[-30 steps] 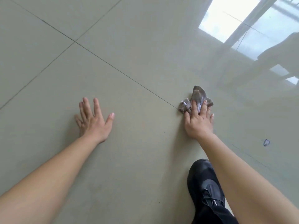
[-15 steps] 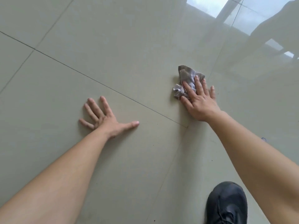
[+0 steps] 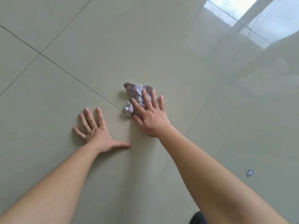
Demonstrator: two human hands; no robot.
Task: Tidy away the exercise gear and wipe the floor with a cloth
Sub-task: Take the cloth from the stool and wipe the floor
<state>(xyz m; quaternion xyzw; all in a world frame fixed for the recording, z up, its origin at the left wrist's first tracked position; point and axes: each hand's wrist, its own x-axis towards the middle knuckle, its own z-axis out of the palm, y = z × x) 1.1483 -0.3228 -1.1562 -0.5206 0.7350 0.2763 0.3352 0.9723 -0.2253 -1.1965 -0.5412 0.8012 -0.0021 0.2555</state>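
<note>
A crumpled grey cloth (image 3: pixel 136 92) lies on the glossy beige floor tiles (image 3: pixel 145 38) near the middle of the view. My right hand (image 3: pixel 149 116) presses down on its near half, fingers spread flat over the fabric, so part of the cloth is hidden under the palm. My left hand (image 3: pixel 97 133) rests flat on the bare tile just to the left of it, fingers apart and thumb pointing right, holding nothing. No exercise gear is in view.
Dark grout lines (image 3: pixel 77 80) cross the floor diagonally. A small blue mark (image 3: pixel 249 172) sits on the tile at the right. A black shoe tip (image 3: pixel 198 219) shows at the bottom edge. A window reflection (image 3: pixel 252 16) glares at the top right.
My right hand has slid the cloth left and closer to me, ending beside my left hand. The view has shifted, so the black shoe is now mostly out of frame.
</note>
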